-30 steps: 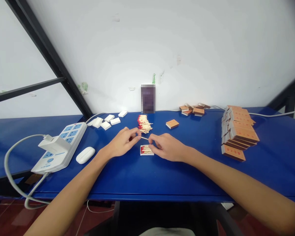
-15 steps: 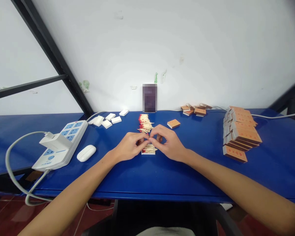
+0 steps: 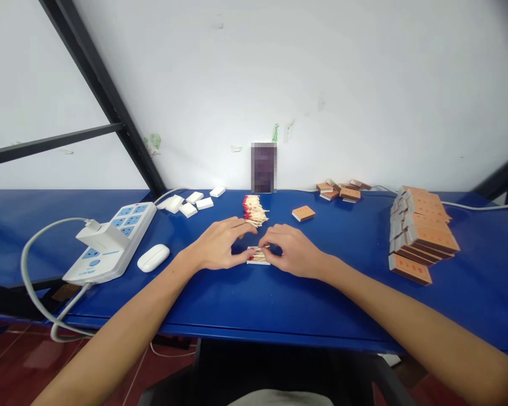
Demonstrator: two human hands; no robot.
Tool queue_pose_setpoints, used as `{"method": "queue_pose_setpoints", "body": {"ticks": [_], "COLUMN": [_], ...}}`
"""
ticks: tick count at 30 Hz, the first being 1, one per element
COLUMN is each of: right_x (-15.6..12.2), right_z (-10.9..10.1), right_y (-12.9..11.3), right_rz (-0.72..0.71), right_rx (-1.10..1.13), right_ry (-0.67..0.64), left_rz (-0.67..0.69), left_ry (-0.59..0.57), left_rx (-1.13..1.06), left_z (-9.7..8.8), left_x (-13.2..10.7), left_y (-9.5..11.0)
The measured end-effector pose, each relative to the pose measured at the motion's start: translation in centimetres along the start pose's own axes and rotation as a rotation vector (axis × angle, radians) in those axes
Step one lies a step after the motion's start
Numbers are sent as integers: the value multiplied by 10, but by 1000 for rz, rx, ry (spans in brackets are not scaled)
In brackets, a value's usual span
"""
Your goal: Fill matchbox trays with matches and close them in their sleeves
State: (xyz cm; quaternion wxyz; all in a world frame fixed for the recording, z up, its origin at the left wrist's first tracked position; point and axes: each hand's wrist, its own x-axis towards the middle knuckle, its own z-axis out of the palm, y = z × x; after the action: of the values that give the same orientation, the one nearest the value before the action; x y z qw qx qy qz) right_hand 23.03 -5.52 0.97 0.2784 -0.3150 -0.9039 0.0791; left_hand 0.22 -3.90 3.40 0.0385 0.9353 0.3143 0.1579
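Observation:
A small white matchbox tray (image 3: 258,263) lies on the blue table in front of me, with matches (image 3: 260,257) in it. My left hand (image 3: 223,243) is open at its left side, thumb and fingers apart, the thumb tip touching the tray's left end. From the right, my right hand (image 3: 294,249) reaches over the tray with thumb and fingertips pinched on matches there; its fingers partly hide them. Just beyond both hands is a loose pile of red-headed matches (image 3: 254,211). An orange matchbox (image 3: 303,213) lies beyond my right hand.
Several white trays (image 3: 188,210) lie at the back left. A power strip (image 3: 114,239) with a charger and a white earbud case (image 3: 153,257) are on the left. Stacked matchboxes (image 3: 425,225) stand at right, more matchboxes (image 3: 342,190) by the wall. A pixelated dark rectangle (image 3: 263,168) stands upright behind.
My hands, pinched together above the tray before, have parted. The left hand's fingers have spread, and the right hand has come down onto the matches in the tray. The view has shifted slightly.

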Motion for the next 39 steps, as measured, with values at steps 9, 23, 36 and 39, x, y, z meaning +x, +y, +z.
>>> {"method": "queue_pose_setpoints", "body": {"ticks": [9,23,36,39], "right_x": [-1,0,0,-1], "right_z": [-15,-15,-9,-14], "right_y": [11,13,9,11], "right_rz": [67,210,172,168], "right_rx": [41,-88,-6,46], "right_ry": [-62,-250,-231,-248], "left_rz": [-17,-74,-33,-46], "left_ry": [-142,-173,-136,-142], "left_rx": [-57,-143,-173,-172], "left_z": [3,3,5,5], "left_x": [3,1,5,5], "left_y": [5,3,6,6]}}
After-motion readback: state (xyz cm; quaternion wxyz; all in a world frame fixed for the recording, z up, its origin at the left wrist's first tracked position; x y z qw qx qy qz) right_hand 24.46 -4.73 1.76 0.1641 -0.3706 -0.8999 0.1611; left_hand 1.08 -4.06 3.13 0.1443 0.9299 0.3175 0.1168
